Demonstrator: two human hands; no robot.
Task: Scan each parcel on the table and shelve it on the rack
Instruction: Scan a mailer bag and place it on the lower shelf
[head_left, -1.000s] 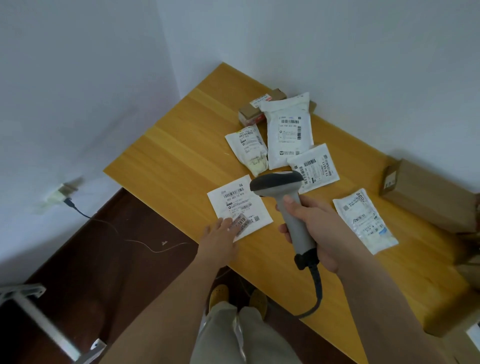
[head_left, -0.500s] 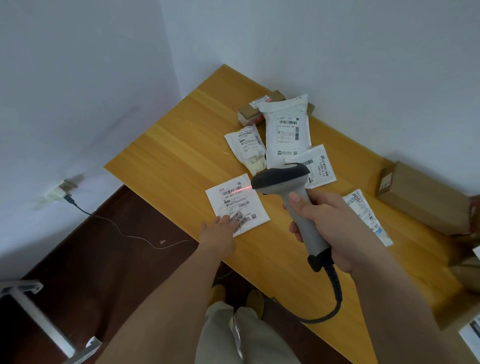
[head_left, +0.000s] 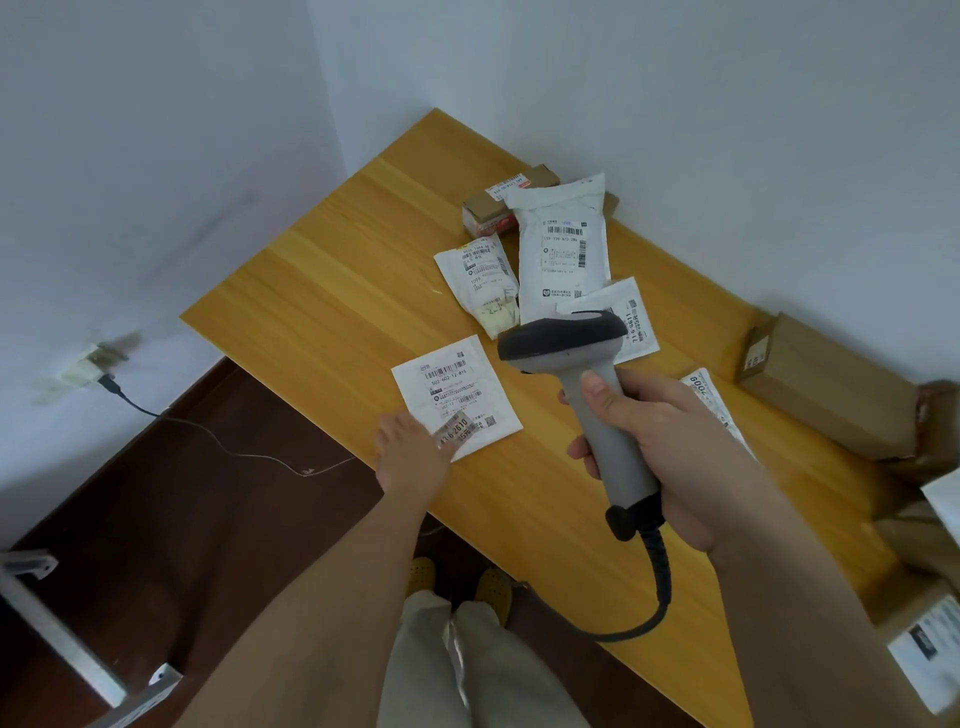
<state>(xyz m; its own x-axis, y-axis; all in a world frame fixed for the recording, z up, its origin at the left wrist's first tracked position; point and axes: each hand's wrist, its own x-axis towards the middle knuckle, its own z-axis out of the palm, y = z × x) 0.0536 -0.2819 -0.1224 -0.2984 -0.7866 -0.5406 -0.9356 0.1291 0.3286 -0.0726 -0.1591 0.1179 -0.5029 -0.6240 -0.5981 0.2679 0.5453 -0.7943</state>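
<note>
Flat white parcel (head_left: 456, 396): on the surface (head_left: 322, 291), beside its near edge. Left hand (head_left: 413, 452) rests flat on it; right hand (head_left: 670, 457) grips the scanner (head_left: 587, 384) above. Risk: parcel may slide off; no scan beam discernible.

Smooth wood-grain table (head_left: 322, 291) — matt grey plastic scanner (head_left: 597, 410), glossy white plastic mailers (head_left: 563, 249), brown cardboard box (head_left: 826, 389).

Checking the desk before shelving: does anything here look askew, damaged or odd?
Nothing looks damaged or spilled. The white plastic mailers lie loosely overlapped near the wall, the tallest propped on a small brown cardboard box. The flat white parcel under the left hand sits close to the wooden table's edge. The right hand grips the grey barcode scanner.
</note>
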